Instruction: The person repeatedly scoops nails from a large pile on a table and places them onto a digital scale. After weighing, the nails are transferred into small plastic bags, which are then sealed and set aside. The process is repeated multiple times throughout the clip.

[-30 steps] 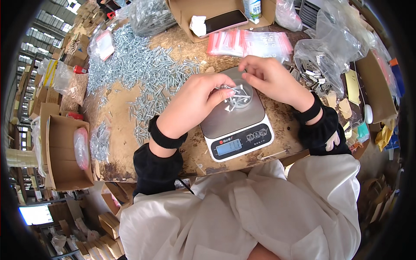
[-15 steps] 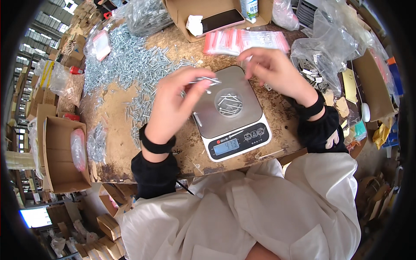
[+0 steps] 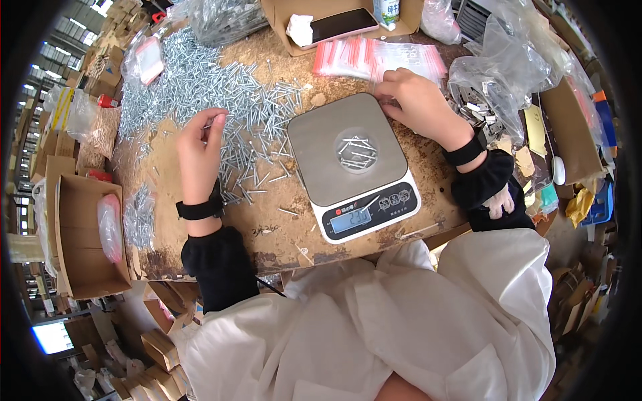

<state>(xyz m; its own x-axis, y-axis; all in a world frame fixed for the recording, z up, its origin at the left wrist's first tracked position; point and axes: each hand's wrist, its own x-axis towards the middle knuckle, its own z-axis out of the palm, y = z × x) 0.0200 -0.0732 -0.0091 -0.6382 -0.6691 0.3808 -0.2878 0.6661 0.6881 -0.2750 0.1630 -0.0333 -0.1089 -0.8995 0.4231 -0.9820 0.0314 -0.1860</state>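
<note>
A white digital scale (image 3: 314, 214) with a grey metal platform stands at the table's middle. On it sits a round clear dish (image 3: 373, 142) holding several silver screws (image 3: 356, 160). My left hand (image 3: 199, 144) is over the lower edge of a big loose pile of screws (image 3: 194, 77), thumb and forefinger pressed together; whatever they hold cannot be made out. By the scale's upper right corner, my right hand (image 3: 421, 107) has its fingers curled down, close to a row of small clear zip bags (image 3: 361, 59) with red edges. Its fingertips are mostly hidden.
Beyond the bags, a cardboard box (image 3: 284, 37) holds a phone (image 3: 344, 28) and a carton. White and dark small parts in clear plastic (image 3: 481, 113) lie at right. An open cardboard box (image 3: 87, 234) stands left, near a bag of screws (image 3: 139, 217).
My left hand has left the scale, where it held screws, and moved left to the pile. My right hand has shifted slightly, its fingers curling downward. The scale's reading has changed.
</note>
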